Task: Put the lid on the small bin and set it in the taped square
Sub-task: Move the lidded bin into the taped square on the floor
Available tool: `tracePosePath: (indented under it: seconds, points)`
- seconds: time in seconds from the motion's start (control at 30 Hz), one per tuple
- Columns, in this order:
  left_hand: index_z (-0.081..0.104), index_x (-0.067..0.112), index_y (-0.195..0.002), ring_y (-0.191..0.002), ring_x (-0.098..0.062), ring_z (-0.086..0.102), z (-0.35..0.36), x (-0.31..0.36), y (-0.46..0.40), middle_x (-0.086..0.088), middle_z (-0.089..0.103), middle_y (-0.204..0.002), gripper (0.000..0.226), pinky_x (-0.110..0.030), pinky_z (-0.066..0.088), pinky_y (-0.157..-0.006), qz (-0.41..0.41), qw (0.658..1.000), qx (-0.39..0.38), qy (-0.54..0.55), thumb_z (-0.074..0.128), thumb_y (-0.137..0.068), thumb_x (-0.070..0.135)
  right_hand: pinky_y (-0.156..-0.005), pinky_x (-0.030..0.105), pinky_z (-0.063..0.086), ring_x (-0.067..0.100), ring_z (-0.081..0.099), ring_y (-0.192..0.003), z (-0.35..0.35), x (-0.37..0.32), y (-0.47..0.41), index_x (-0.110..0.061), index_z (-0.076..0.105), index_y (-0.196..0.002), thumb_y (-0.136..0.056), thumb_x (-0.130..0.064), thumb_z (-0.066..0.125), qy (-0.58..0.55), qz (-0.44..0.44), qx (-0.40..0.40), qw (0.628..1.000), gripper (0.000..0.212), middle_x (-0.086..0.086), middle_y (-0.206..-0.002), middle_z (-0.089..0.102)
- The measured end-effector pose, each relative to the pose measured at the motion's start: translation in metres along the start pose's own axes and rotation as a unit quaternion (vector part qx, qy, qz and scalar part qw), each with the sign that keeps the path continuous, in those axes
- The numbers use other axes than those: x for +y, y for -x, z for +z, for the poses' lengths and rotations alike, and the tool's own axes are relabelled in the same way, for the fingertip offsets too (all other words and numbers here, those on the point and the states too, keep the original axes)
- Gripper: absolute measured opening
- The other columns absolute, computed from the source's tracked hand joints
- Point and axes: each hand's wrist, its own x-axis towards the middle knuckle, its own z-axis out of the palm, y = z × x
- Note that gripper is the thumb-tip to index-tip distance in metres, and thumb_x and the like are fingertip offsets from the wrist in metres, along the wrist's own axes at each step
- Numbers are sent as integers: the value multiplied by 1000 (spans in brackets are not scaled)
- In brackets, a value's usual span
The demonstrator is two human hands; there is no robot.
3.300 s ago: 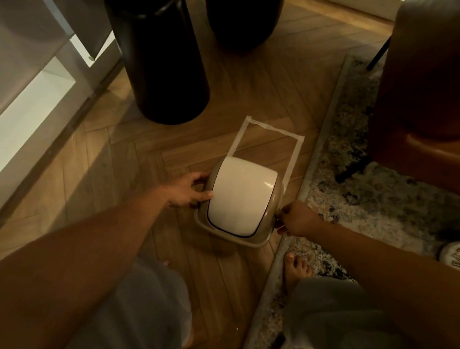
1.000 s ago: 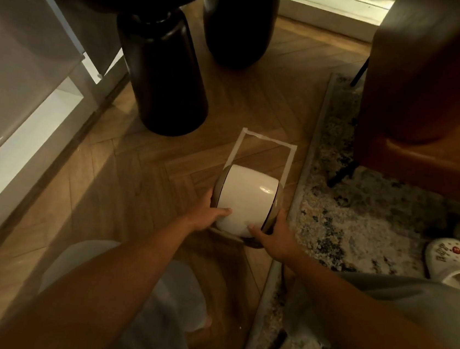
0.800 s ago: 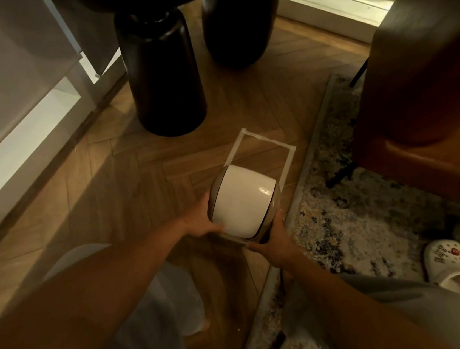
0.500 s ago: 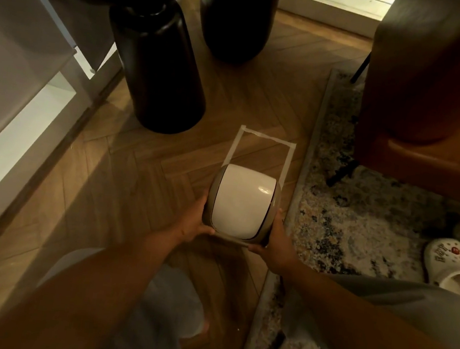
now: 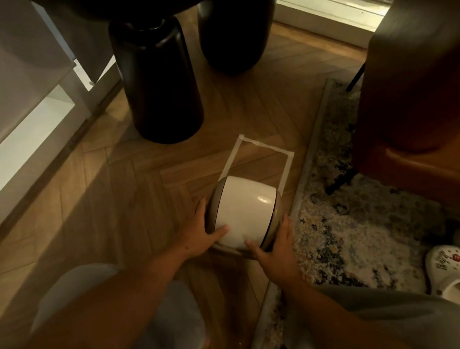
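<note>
The small bin (image 5: pixel 214 207) is beige, with its white domed swing lid (image 5: pixel 243 209) seated on top. It stands on the wooden floor over the near part of the taped square (image 5: pixel 261 144), whose near edge it hides. My left hand (image 5: pixel 202 233) grips the bin's left side with the thumb resting on the lid's near edge. My right hand (image 5: pixel 278 247) grips the right side in the same way.
Two thick black table legs (image 5: pixel 158 86) stand just beyond the square to the left. A patterned rug (image 5: pixel 359 235) borders the square on the right, with a brown chair (image 5: pixel 433 91) and white clogs (image 5: pixel 452 271) on it. A white cabinet (image 5: pixel 15 109) runs along the left.
Both hands slid from the bin's near sides up to its flanks, thumbs onto the lid. The bin shifted slightly farther into the taped square.
</note>
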Motion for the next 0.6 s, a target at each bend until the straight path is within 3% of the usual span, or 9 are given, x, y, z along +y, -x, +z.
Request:
tracePosePath:
  seconds: [0.07,0.23,0.5,0.6]
  points:
    - [6,31,-160,-144,-27,36,2,-1,-3,-2,27,-163,114,-53,39,-112,-3,1000,2,12,62,-73,79,-116,38,36,19,33,-149,2,1,-3,-26,5,-165,-73,-75,72,-26,1,10,1000,124,-2,-169,21]
    - [24,27,-158,-137,-24,46,14,-12,-11,-4,43,-153,109,-49,43,-109,-11,999,11,48,46,-72,91,-107,45,52,10,53,-135,11,2,-9,-39,26,-158,-83,-70,69,-149,5,21,989,91,-8,-151,49]
    - [33,37,-152,-124,-15,55,37,-15,-39,5,52,-142,86,-45,54,-96,8,994,96,56,47,-82,84,-100,37,57,4,57,-129,26,10,-30,-41,30,-157,-85,-66,71,-184,9,85,979,87,-12,-145,54]
    - [35,41,-148,-118,-12,58,41,-14,-54,8,54,-137,80,-44,55,-93,12,992,119,50,48,-82,84,-99,44,58,9,56,-131,28,13,-40,-36,26,-160,-83,-65,73,-180,15,96,979,95,-7,-148,51]
